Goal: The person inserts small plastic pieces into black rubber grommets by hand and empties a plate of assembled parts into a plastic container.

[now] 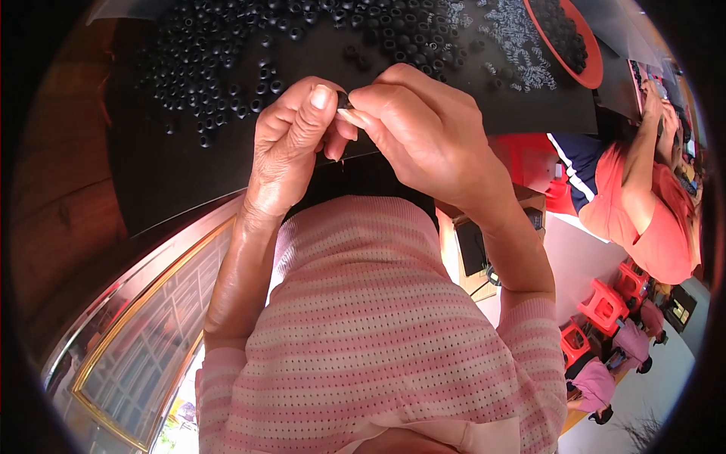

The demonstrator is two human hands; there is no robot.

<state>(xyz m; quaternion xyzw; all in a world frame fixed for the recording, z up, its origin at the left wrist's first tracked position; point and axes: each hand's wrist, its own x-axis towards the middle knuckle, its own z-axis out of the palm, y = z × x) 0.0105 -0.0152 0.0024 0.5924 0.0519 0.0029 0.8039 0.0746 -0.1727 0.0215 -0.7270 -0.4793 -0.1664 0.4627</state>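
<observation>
My left hand point(291, 132) and my right hand point(427, 129) meet at the near edge of the black table point(200, 178). Their thumbs and fingertips pinch a small dark part point(344, 100) between them; most of it is hidden by the fingers. Beyond the hands lies a wide spread of small black hollow parts point(204, 68), rounded with openings in them. To the far right is a scatter of small silvery coil springs point(522, 49). An orange bowl point(594, 64) beside the springs holds more black parts.
At the right a person in an orange top point(643, 204) works at another table. Red stools point(605, 303) and several people in pink stand farther off at the lower right. A gold-framed panel point(113, 371) is at the lower left, and a wooden surface point(68, 174) lies left of the table.
</observation>
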